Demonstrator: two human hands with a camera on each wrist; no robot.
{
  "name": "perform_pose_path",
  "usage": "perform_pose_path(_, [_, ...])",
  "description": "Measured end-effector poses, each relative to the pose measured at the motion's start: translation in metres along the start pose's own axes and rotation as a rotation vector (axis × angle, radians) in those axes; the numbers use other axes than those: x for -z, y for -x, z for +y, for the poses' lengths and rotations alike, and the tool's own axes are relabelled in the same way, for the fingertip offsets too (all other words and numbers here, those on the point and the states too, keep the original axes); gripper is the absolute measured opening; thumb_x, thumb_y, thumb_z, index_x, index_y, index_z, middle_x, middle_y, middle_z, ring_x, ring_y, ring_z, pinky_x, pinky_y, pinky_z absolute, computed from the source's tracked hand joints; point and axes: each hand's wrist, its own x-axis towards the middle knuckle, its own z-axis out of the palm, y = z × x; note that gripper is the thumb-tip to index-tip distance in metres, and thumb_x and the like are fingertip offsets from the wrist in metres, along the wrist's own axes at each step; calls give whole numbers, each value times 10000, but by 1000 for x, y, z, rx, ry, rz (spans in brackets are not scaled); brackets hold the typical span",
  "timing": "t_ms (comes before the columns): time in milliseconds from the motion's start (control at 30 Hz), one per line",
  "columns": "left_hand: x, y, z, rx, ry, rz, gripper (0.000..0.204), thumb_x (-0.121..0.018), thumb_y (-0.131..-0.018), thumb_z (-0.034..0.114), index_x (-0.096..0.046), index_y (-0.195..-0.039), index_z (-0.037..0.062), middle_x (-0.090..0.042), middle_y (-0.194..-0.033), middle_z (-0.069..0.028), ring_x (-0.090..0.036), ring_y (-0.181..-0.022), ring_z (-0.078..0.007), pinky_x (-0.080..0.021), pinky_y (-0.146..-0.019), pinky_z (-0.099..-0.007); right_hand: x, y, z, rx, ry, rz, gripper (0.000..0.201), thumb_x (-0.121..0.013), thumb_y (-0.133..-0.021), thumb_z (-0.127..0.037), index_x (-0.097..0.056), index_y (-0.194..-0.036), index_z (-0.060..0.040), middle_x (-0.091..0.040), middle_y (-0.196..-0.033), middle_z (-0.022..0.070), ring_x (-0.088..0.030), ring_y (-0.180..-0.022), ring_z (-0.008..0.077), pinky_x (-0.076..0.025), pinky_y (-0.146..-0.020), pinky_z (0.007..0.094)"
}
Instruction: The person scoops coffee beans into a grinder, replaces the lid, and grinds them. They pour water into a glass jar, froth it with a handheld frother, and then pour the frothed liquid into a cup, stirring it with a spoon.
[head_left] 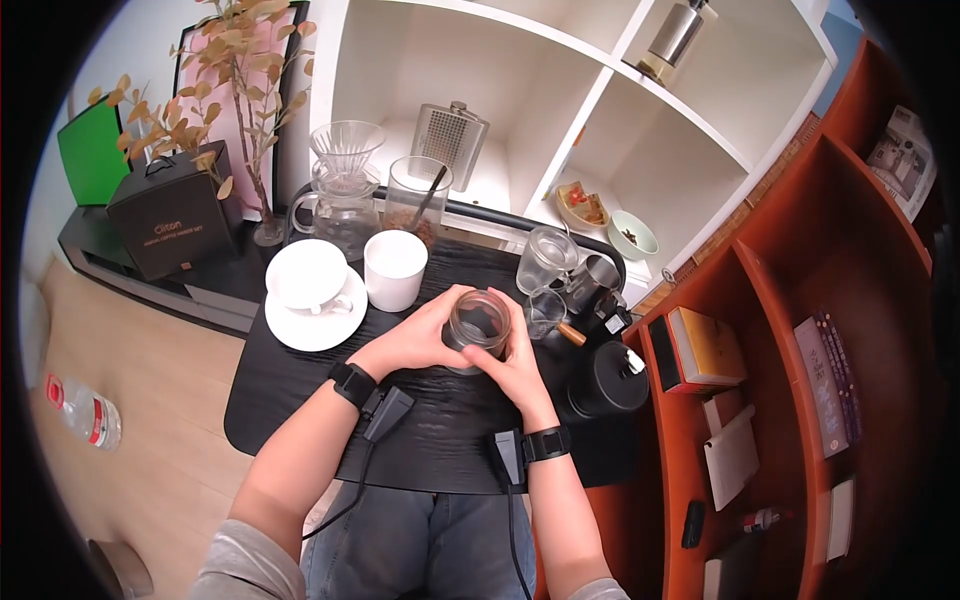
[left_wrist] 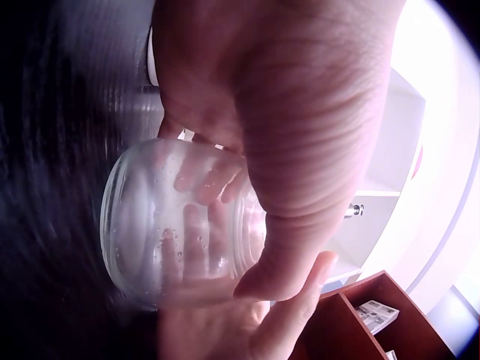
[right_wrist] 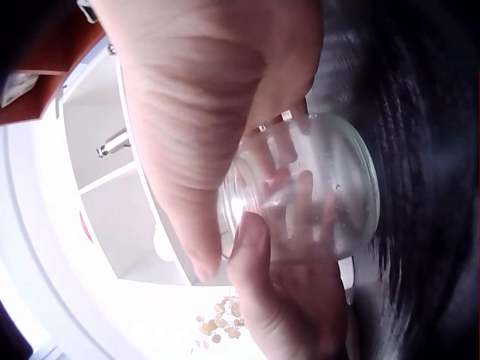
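Both hands hold a clear glass jar (head_left: 479, 322) between them over the black table, its open mouth facing up. My left hand (head_left: 425, 335) curves round its left side, and my right hand (head_left: 516, 368) curves round its right side. The thumbs lie near the rim on the side toward me. In the left wrist view, fingers show through the wall of the jar (left_wrist: 142, 217), which has small droplets on it. Its base is close over the dark tabletop in the right wrist view, where the jar (right_wrist: 341, 180) looks empty.
Left of the hands stand a white mug (head_left: 395, 275) and a white cup (head_left: 306, 275) on a saucer (head_left: 318, 335). Behind are a glass carafe with dripper (head_left: 345, 205) and a tall glass (head_left: 418, 190). To the right are a glass pitcher (head_left: 546, 260) and a black canister (head_left: 608, 380).
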Motion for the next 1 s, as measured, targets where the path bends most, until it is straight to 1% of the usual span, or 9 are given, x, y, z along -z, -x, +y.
perform_pose_path(33, [-1, -1, 0, 4, 2, -7, 798, -776, -633, 90, -359, -1311, 37, -470, -1254, -93, -439, -1198, -179, -333, -1038, -329, 0, 1, 1, -4, -2, 7, 755, -757, -748, -157, -330, -1364, -63, -458, -1274, 100, -436, -1208, 200, -347, -1018, 333])
perform_pose_path(100, [-1, -1, 4, -28, 26, -25, 807, -775, -637, 77, -355, -1324, 37, -477, -1248, -74, -441, -1196, -168, -328, -1043, -327, 0, 2, 2, -12, -1, 20, 852, -803, -687, -142, -308, -1377, -72, -445, -1274, 105, -440, -1204, 211, -357, -1017, 351])
perform_pose_path(167, [-2, 0, 12, -29, 34, -46, 823, -779, -628, 61, -358, -1335, 45, -463, -1259, -56, -423, -1218, -164, -313, -1056, -326, 1, 3, 2, -22, -35, 18, 864, -812, -676, -161, -316, -1379, -81, -420, -1286, 107, -423, -1219, 225, -345, -1030, 359])
perform_pose_path(233, [-1, 1, 12, -52, -18, -70, 853, -797, -607, 73, -362, -1341, 57, -415, -1303, -52, -378, -1262, -174, -295, -1071, -328, 3, 3, 4, 25, 25, -2, 877, -826, -651, -180, -335, -1372, -86, -392, -1314, 119, -392, -1251, 247, -332, -1043, 371])
perform_pose_path(367, [0, 1, 9, -87, -4, -95, 883, -814, -585, 95, -369, -1347, 66, -364, -1343, -48, -337, -1296, -185, -281, -1086, -337, 5, 4, 1, 64, 62, -12, 885, -840, -621, -195, -366, -1361, -93, -363, -1344, 128, -362, -1278, 273, -321, -1055, 385])
perform_pose_path(433, [-1, 1, 8, -83, 37, -95, 912, -823, -573, 116, -364, -1360, 70, -339, -1367, -54, -324, -1307, -199, -273, -1096, -349, 6, 3, -3, 176, 234, -4, 882, -847, -605, -199, -390, -1353, -101, -363, -1351, 129, -358, -1283, 288, -321, -1059, 399])
perform_pose_path(667, [0, -1, 7, -146, -70, -87, 904, -829, -566, 131, -386, -1352, 72, -341, -1382, -72, -320, -1315, -230, -264, -1103, -362, 7, 3, -5, 245, 322, 11, 875, -855, -594, -213, -414, -1344, -114, -370, -1349, 135, -358, -1283, 299, -321, -1061, 410])
perform_pose_path(767, [0, -2, 7, -192, -137, -58, 884, -831, -564, 150, -410, -1337, 69, -367, -1378, -85, -320, -1320, -246, -259, -1105, -374, 7, 2, -7, 270, 359, 20, 867, -858, -586, -211, -430, -1334, -108, -380, -1346, 142, -363, -1282, 303, -320, -1061, 409])
perform_pose_path(1000, [0, -3, 10, -265, -205, -25, 873, -825, -567, 211, -426, -1331, 71, -380, -1399, -113, -311, -1331, -278, -242, -1107, -402, 6, 3, -11, 293, 388, 59, 863, -864, -569, -202, -455, -1323, -110, -387, -1353, 145, -402, -1259, 308, -354, -1040, 410])
